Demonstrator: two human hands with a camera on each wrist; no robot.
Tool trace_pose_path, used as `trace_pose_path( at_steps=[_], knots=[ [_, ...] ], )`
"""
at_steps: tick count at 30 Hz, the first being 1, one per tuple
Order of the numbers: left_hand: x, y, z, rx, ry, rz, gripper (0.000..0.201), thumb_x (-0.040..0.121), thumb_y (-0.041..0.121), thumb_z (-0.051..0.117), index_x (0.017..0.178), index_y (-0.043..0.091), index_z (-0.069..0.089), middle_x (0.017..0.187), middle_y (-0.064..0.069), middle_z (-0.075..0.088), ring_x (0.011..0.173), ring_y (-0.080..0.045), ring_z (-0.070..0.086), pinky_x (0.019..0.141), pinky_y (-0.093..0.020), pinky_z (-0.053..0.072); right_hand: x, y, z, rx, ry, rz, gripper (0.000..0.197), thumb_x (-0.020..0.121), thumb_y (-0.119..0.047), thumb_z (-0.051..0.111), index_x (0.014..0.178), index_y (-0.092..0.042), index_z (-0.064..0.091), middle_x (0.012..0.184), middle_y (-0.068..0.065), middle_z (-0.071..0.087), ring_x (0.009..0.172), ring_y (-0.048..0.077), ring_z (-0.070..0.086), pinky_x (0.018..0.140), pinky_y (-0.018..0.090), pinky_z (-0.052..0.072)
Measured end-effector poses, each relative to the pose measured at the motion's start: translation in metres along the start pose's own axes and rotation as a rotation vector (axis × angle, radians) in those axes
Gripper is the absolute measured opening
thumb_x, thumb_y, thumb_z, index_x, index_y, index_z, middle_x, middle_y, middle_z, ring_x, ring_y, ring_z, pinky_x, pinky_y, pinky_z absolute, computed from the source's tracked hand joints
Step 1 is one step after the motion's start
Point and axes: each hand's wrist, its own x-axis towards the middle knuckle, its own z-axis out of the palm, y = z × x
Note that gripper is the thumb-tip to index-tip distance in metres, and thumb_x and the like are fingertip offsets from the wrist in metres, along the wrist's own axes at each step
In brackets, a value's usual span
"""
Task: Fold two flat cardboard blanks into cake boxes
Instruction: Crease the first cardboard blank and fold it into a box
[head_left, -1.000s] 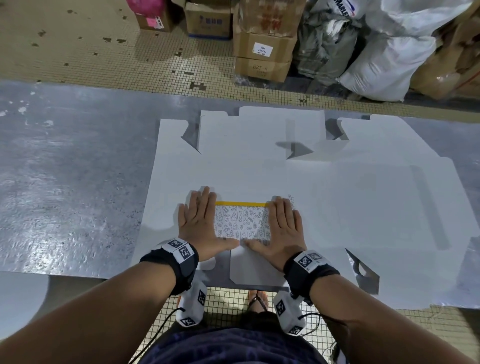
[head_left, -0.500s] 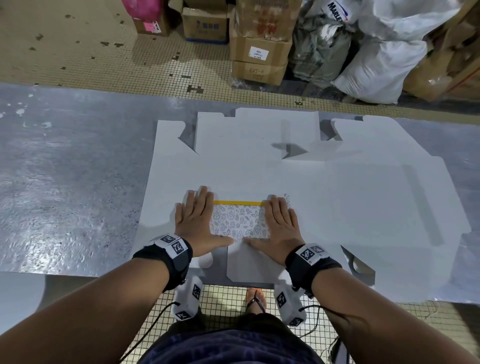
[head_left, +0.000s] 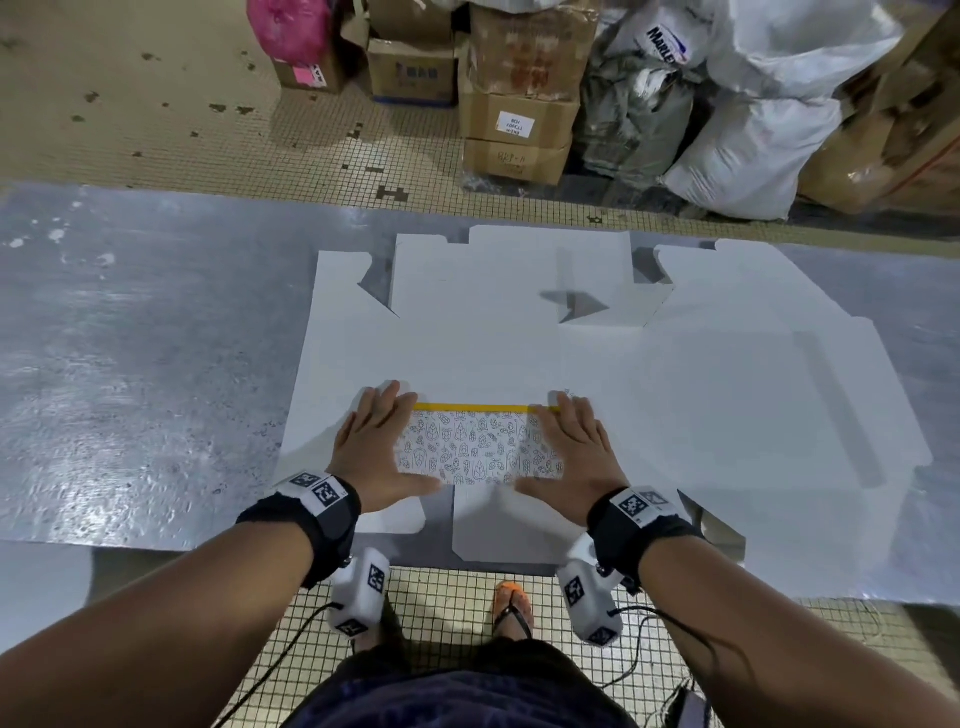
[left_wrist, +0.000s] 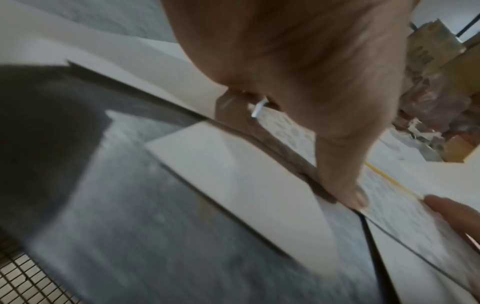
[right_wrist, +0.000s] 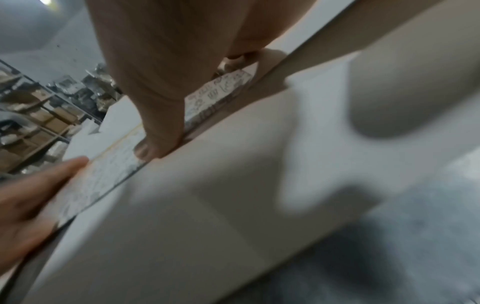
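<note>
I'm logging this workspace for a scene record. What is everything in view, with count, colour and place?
cardboard blanks: two, white, flat and overlapping on the table
folded flap: one, leaf-patterned with a yellow edge, near side of the blanks, between the hands
table: one, grey metal, under the blanks
cardboard boxes: several, brown, stacked on the tiled floor beyond the table
sacks: several, white, right of the boxes
pink bag: one, far left of the boxes
left hand: flat, presses the flap's left end
right hand: flat, presses the flap's right end
</note>
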Motion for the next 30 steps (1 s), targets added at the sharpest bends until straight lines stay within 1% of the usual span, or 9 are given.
trace_pose_path(
  at_steps=[3, 6, 10, 12, 15, 18, 22, 26, 30],
  knots=[
    [-0.003, -0.023, -0.01, 0.003, -0.027, 0.053, 0.108, 0.08, 0.054, 0.074, 0.158, 0.038, 0.0, 0.158, 0.022, -0.022, 0.147, -0.003, -0.024, 0.125, -0.042, -0.005, -0.001, 0.01, -0.002, 0.049, 0.01, -0.053, 0.092, 0.088, -0.046, 0.068, 0.157, -0.034, 0.009, 0.163, -0.011, -0.018, 0.148, 0.012, -0.024, 0.124, 0.038, -0.007],
    [-0.01, -0.032, -0.011, 0.067, 0.026, 0.013, 0.103, 0.079, 0.059, 0.072, 0.155, 0.048, 0.003, 0.158, 0.03, -0.021, 0.146, 0.003, -0.025, 0.121, -0.039, -0.012, 0.0, 0.018, -0.003, 0.037, 0.022, -0.075, 0.091, 0.088, -0.041, 0.071, 0.157, -0.036, 0.013, 0.165, -0.012, -0.012, 0.15, 0.011, -0.02, 0.125, 0.04, 0.0],
    [-0.011, -0.02, -0.008, 0.068, 0.06, -0.081, 0.102, 0.075, 0.054, 0.076, 0.153, 0.052, 0.011, 0.162, 0.026, -0.014, 0.148, -0.003, -0.021, 0.122, -0.04, -0.011, 0.0, 0.015, 0.0, -0.001, 0.029, -0.036, 0.09, 0.088, -0.041, 0.07, 0.156, -0.041, 0.012, 0.163, -0.016, -0.015, 0.148, 0.007, -0.024, 0.122, 0.032, -0.011],
    [-0.011, -0.017, -0.011, 0.043, 0.065, -0.118, 0.103, 0.071, 0.054, 0.079, 0.151, 0.056, 0.013, 0.163, 0.023, -0.014, 0.15, -0.006, -0.019, 0.121, -0.039, -0.008, -0.001, 0.015, 0.0, -0.009, 0.031, -0.019, 0.089, 0.087, -0.044, 0.07, 0.155, -0.044, 0.013, 0.162, -0.016, -0.018, 0.148, 0.009, -0.026, 0.121, 0.033, -0.012],
    [-0.011, -0.023, -0.016, 0.047, -0.005, -0.094, 0.104, 0.074, 0.057, 0.077, 0.151, 0.057, 0.006, 0.162, 0.02, -0.02, 0.149, -0.008, -0.023, 0.121, -0.041, -0.007, -0.004, 0.02, -0.006, -0.006, -0.004, -0.02, 0.087, 0.088, -0.047, 0.068, 0.153, -0.048, 0.01, 0.158, -0.017, -0.023, 0.146, 0.008, -0.028, 0.122, 0.035, -0.012],
    [-0.01, -0.036, -0.024, 0.024, -0.075, -0.05, 0.098, 0.083, 0.048, 0.075, 0.149, 0.06, 0.004, 0.162, 0.021, -0.02, 0.148, -0.008, -0.025, 0.121, -0.044, -0.006, -0.004, 0.027, -0.014, 0.015, -0.051, -0.056, 0.088, 0.09, -0.035, 0.07, 0.147, -0.052, 0.005, 0.158, -0.016, -0.02, 0.146, 0.008, -0.026, 0.123, 0.036, -0.008],
    [-0.012, -0.039, -0.022, 0.071, -0.001, -0.063, 0.097, 0.08, 0.045, 0.077, 0.146, 0.065, 0.009, 0.16, 0.029, -0.015, 0.15, -0.004, -0.019, 0.12, -0.042, -0.002, -0.005, 0.029, -0.011, 0.015, -0.013, -0.026, 0.09, 0.088, -0.029, 0.073, 0.147, -0.053, 0.009, 0.161, -0.018, -0.013, 0.148, 0.004, -0.021, 0.121, 0.029, -0.009],
    [-0.013, -0.023, -0.015, 0.079, 0.059, -0.14, 0.098, 0.077, 0.032, 0.077, 0.149, 0.058, 0.016, 0.163, 0.026, -0.01, 0.15, -0.004, -0.016, 0.12, -0.041, 0.0, -0.005, 0.025, -0.007, 0.014, 0.009, 0.003, 0.09, 0.088, -0.027, 0.073, 0.149, -0.051, 0.012, 0.159, -0.021, -0.014, 0.146, 0.001, -0.022, 0.117, 0.025, -0.012],
    [-0.009, -0.01, -0.017, 0.058, 0.061, -0.203, 0.099, 0.071, 0.014, 0.069, 0.148, 0.054, 0.021, 0.164, 0.024, -0.009, 0.151, -0.006, -0.014, 0.12, -0.04, 0.004, -0.007, 0.02, -0.009, 0.033, 0.026, 0.03, 0.089, 0.087, -0.024, 0.074, 0.151, -0.049, 0.017, 0.156, -0.024, -0.014, 0.146, 0.0, -0.02, 0.119, 0.025, -0.011]
  ],
)
